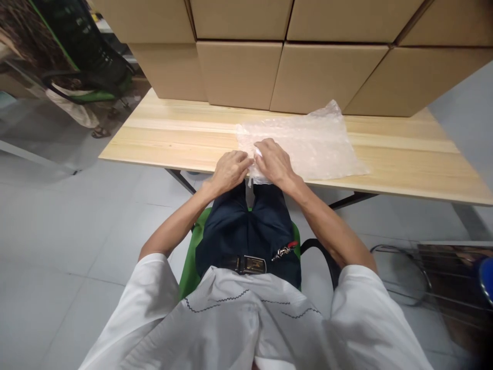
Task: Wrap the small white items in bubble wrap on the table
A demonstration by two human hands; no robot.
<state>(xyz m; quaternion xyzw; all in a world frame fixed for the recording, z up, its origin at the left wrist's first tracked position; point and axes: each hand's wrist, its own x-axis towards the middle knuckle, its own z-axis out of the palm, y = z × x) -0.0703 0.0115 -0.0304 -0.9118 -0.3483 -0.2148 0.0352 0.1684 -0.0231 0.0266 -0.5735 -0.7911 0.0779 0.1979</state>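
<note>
A sheet of clear bubble wrap (316, 146) lies spread on the wooden table (173, 128), with its left end at the front edge. Both hands are at that left end, close together. The fingers of my left hand (231, 169) are curled and pinched at the wrap's edge. My right hand (274, 162) bends over the wrap, fingers closed around a small white thing (258, 152). Most of that thing is hidden by the fingers, and I cannot tell its kind. A bit of the wrap hangs over the table edge below the hands.
Cardboard boxes (239, 72) stand stacked in two visible rows along the back of the table. At the far left a person sits on a green and black chair (92, 92). A dark rack (442, 288) with a blue round object (486, 277) stands at the lower right.
</note>
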